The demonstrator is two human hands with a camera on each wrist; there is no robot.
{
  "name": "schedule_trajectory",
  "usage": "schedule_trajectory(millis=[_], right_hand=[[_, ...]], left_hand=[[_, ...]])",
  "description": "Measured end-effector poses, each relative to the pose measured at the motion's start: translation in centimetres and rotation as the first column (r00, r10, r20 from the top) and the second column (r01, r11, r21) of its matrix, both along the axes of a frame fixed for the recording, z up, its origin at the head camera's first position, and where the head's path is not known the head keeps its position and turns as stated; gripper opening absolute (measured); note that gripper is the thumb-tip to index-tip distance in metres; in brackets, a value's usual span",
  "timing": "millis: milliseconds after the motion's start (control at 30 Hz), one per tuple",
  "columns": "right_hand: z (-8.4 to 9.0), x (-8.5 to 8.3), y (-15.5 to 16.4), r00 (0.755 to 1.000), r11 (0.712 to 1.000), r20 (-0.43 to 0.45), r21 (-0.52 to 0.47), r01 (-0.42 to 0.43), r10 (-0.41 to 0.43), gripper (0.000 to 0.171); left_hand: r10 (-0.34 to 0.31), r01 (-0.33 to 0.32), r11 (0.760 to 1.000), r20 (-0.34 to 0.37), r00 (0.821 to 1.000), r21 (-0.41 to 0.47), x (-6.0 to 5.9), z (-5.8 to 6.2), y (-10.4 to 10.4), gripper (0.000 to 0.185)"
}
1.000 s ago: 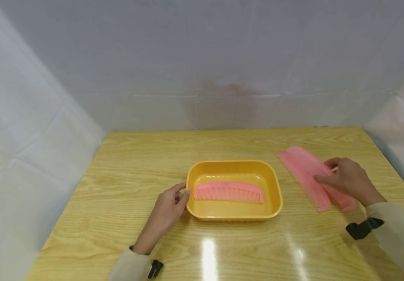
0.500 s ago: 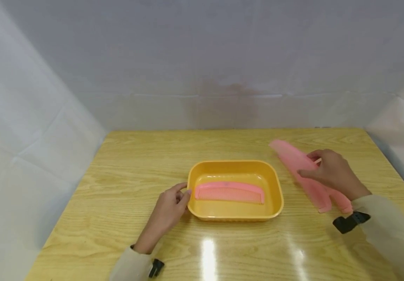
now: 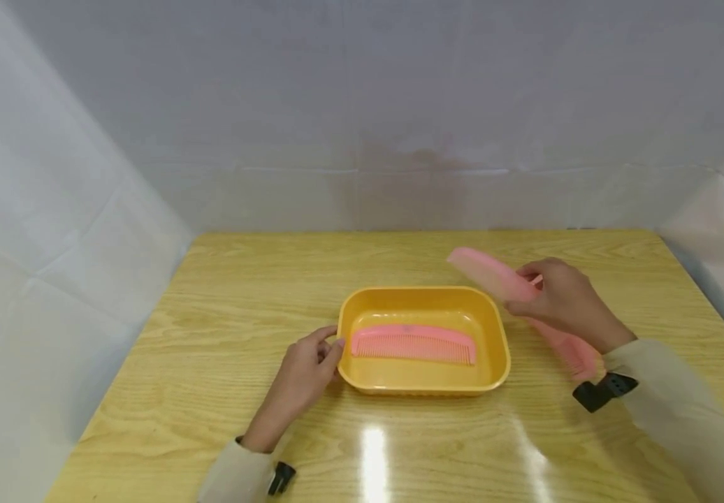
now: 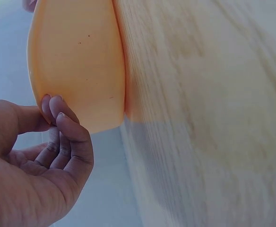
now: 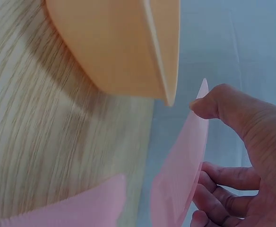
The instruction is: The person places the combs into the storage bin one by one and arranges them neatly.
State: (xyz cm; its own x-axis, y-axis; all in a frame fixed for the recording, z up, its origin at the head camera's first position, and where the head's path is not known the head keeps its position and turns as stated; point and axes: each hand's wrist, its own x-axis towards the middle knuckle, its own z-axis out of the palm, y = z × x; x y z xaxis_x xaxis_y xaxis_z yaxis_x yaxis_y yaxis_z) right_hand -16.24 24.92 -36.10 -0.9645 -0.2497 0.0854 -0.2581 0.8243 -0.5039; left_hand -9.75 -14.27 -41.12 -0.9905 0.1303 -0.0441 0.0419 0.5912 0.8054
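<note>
A yellow plastic basin (image 3: 423, 377) stands mid-table with one pink comb (image 3: 412, 344) lying flat inside, teeth toward the near side. My left hand (image 3: 304, 374) pinches the basin's left rim between thumb and fingers, as the left wrist view confirms at the basin wall (image 4: 81, 61). Right of the basin, my right hand (image 3: 566, 297) holds a second pink comb (image 3: 484, 269) raised and tilted, its far end near the basin's back right corner. Below that hand a third pink comb (image 3: 572, 353) lies on the table, partly hidden by the hand and the held comb.
The wooden table (image 3: 242, 300) has a pale sheet (image 3: 349, 126) behind it and at both sides. Black bands show at both wrists. Light glares off the table's near part.
My right hand has lifted its comb off the one beneath and carried it left toward the basin. The lower comb stays on the table. My left hand keeps its hold on the rim.
</note>
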Motion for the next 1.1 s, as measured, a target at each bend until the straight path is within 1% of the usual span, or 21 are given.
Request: schedule_trajectory(millis=[167, 300, 400, 667, 867, 967, 1100], right_hand=[[0.5, 0.0, -1.5, 0.999, 1.0, 0.032, -0.015, -0.027, 0.028, 0.056], [1.0, -0.1, -2.7, 0.998, 0.999, 0.044, -0.002, -0.054, 0.054, 0.058], [1.1, -0.2, -3.6, 0.996, 0.997, 0.034, 0.017, -0.08, 0.079, 0.058], [0.7, -0.4, -5.9, 0.987, 0.987, 0.013, 0.027, -0.161, 0.16, 0.061], [0.3, -0.2, -7.5, 0.976, 0.976, 0.015, 0.041, -0.216, 0.216, 0.058], [0.1, -0.1, -8.2, 0.97, 0.97, 0.018, 0.034, -0.241, 0.241, 0.058], [-0.4, -0.1, -9.0, 0.962, 0.961, -0.001, 0.025, -0.274, 0.274, 0.057]], left_hand=[[-0.001, 0.001, 1.0, 0.001, 1.0, 0.004, 0.1, 0.1, 0.1, 0.039], [-0.003, 0.003, 1.0, 0.002, 1.0, 0.004, 0.1, 0.3, 0.1, 0.04], [0.0, 0.0, 1.0, 0.006, 1.0, 0.0, 0.1, 0.3, 0.2, 0.04], [-0.002, 0.002, 1.0, 0.014, 1.0, 0.011, 0.1, 0.4, 0.2, 0.04], [0.003, -0.003, 1.0, 0.022, 1.0, 0.014, 0.2, 0.3, 0.2, 0.04], [0.008, -0.009, 1.0, 0.025, 1.0, 0.008, 0.1, 0.3, 0.3, 0.04], [0.007, -0.007, 1.0, 0.021, 1.0, 0.008, 0.1, 0.2, 0.3, 0.04]])
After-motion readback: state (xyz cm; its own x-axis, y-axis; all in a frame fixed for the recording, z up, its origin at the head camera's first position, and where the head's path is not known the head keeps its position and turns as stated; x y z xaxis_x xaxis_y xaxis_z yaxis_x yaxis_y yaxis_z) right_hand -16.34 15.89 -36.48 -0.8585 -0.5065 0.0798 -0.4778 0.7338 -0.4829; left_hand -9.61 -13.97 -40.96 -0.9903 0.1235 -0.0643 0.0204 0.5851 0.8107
